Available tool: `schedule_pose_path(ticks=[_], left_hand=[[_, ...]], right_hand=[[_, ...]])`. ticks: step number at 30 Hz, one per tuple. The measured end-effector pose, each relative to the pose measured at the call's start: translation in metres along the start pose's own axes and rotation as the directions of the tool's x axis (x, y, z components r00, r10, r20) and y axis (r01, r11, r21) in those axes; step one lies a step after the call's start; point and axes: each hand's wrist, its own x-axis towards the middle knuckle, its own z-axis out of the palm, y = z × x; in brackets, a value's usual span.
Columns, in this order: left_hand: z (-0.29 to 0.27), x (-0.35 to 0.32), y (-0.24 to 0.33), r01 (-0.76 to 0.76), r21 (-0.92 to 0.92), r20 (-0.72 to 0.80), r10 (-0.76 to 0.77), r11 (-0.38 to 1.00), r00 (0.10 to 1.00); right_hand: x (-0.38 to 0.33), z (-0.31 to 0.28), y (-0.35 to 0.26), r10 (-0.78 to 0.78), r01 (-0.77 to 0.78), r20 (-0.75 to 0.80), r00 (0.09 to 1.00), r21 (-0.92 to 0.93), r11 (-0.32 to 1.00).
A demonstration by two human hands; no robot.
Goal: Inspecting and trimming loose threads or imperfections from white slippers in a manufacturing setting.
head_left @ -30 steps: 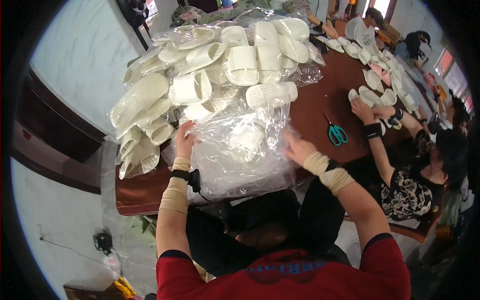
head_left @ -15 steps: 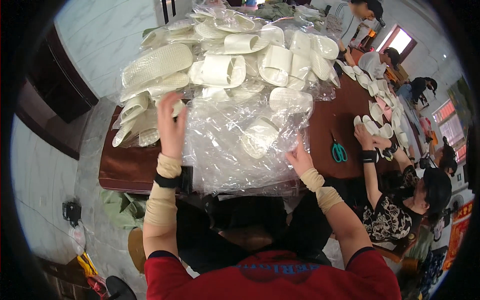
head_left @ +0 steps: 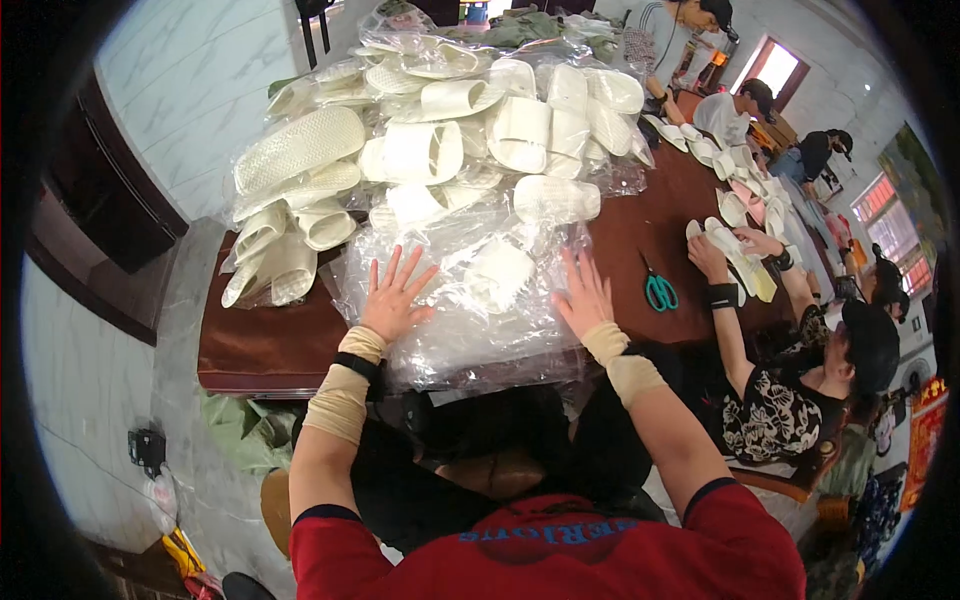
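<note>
A stack of clear plastic bags (head_left: 460,335) lies flat at the table's near edge. Both palms face down on it: my left hand (head_left: 398,300) at its left side with fingers spread, my right hand (head_left: 585,295) at its right side with fingers stretched out. Neither holds anything. Between them a white slipper (head_left: 498,275) lies on or under the plastic; the glare hides which. Just beyond, another white slipper (head_left: 557,199) lies sole up. A heap of bagged white slippers (head_left: 430,150) rises behind the stack.
Teal-handled scissors (head_left: 660,292) lie on the brown tabletop (head_left: 620,250) to the right. At the right side a co-worker's hands (head_left: 712,258) handle white slippers. A row of loose slippers (head_left: 735,165) runs along the far right, where other people work.
My left hand has come down from the heap onto the bags, fingers now spread. My right hand has flattened out at the right side. My view has shifted slightly.
</note>
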Motion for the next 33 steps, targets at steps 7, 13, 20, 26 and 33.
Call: schedule_pose_path(ticks=[7, 13, 20, 26, 33], left_hand=[[-0.022, 0.002, -0.012, 0.008, -0.294, -0.095, -0.038, 0.956, 0.995], [-0.047, -0.015, -0.003, 0.054, -0.164, -0.196, -0.086, 0.985, 0.977], [0.005, -0.03, 0.016, 0.209, 0.049, 0.16, -0.214, 0.977, 0.964], [0.028, -0.036, 0.011, 0.217, 0.05, 0.107, -0.221, 0.975, 0.969], [0.026, -0.035, 0.01, 0.244, 0.079, 0.176, -0.255, 0.967, 0.951]], right_hand=[[0.006, 0.028, 0.03, 0.104, -0.097, -0.015, 0.994, 0.247, 0.964], [0.002, 0.024, -0.005, -0.008, 0.041, -0.145, 0.989, 0.222, 0.974], [0.012, 0.032, 0.01, 0.242, -0.176, -0.088, 0.966, 0.462, 0.869], [0.079, 0.022, 0.053, 0.006, 0.004, -0.051, 0.999, 0.187, 0.982], [0.11, 0.046, 0.02, -0.229, -0.429, 0.529, 0.817, 0.823, 0.373]])
